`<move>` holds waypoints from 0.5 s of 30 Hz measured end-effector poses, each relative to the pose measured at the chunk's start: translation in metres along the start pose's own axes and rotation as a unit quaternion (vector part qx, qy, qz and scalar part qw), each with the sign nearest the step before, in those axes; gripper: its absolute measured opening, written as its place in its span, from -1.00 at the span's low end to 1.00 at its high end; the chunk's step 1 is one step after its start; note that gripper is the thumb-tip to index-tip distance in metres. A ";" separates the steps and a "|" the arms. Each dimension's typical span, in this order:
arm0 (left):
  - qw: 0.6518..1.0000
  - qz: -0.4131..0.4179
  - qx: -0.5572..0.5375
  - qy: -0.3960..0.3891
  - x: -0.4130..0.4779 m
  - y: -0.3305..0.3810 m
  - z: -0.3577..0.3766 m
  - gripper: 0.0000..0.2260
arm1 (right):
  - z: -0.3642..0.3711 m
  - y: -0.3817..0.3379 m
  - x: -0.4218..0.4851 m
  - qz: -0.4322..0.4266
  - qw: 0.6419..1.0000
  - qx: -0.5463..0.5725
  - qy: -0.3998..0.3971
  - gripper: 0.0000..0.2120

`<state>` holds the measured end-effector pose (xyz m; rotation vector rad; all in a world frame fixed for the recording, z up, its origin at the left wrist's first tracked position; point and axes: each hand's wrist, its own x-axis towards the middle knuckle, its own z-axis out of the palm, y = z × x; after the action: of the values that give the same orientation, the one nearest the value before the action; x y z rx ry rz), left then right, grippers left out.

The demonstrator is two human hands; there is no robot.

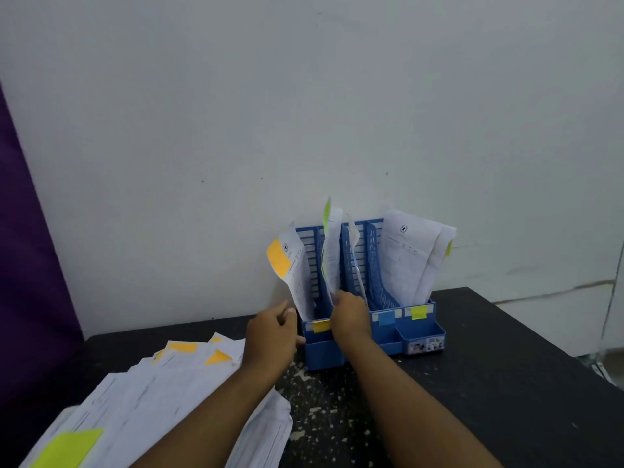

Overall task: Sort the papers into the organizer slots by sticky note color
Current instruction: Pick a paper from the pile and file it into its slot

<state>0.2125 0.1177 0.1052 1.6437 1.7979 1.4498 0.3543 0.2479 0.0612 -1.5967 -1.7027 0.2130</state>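
Nearest to me, a loose stack of papers (145, 400) sprawls over the left part of the black table (506, 383), a lime-green sticky note (67, 449) on the closest sheet and orange notes (199, 352) farther up the heap. Both forearms reach over it toward the wall.

The left hand (271, 336) rests just beside the blue organizer (371, 298), fingers curled loosely inward; I cannot tell whether it grips anything, though it sits close under the orange-tagged sheet (292, 265) that leans out of the leftmost slot.

The right hand (349, 314) is closed around the lower edge of a paper with a green note (332, 244), which stands upright in the second slot.

Along the organizer's front lip sit coloured labels: an orange label (320, 325), a blue label (386, 318) and a yellow label (418, 312). The rightmost slot holds several sheets (412, 258) leaning right. Behind it all rises the white wall (236, 113).
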 end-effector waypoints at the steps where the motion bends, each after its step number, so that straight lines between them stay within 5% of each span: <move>1: 1.000 -0.006 0.006 0.008 -0.001 -0.002 -0.003 -0.77 | -0.001 -0.002 -0.001 -0.011 1.000 0.013 0.022 -0.80; 3: 1.000 -0.006 0.008 0.019 -0.001 -0.009 -0.007 -0.69 | -0.004 -0.006 -0.002 -0.029 0.998 0.018 0.044 -0.78; 5: 1.000 0.001 0.004 0.013 -0.003 -0.013 -0.013 -0.85 | -0.001 -0.011 -0.002 -0.036 0.999 -0.007 0.023 -0.80; 10: 1.000 0.001 0.016 0.011 -0.005 -0.022 -0.021 -0.68 | 0.002 -0.008 -0.003 0.006 0.996 -0.071 -0.045 -0.78; 15: 1.000 -0.006 0.016 0.017 -0.006 -0.029 -0.023 -0.81 | 0.001 -0.004 -0.002 0.000 0.996 -0.088 -0.032 -0.66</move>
<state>0.1800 0.1068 0.0903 1.6296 1.8543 1.4590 0.3503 0.2461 0.0617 -1.7347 -1.8138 0.1175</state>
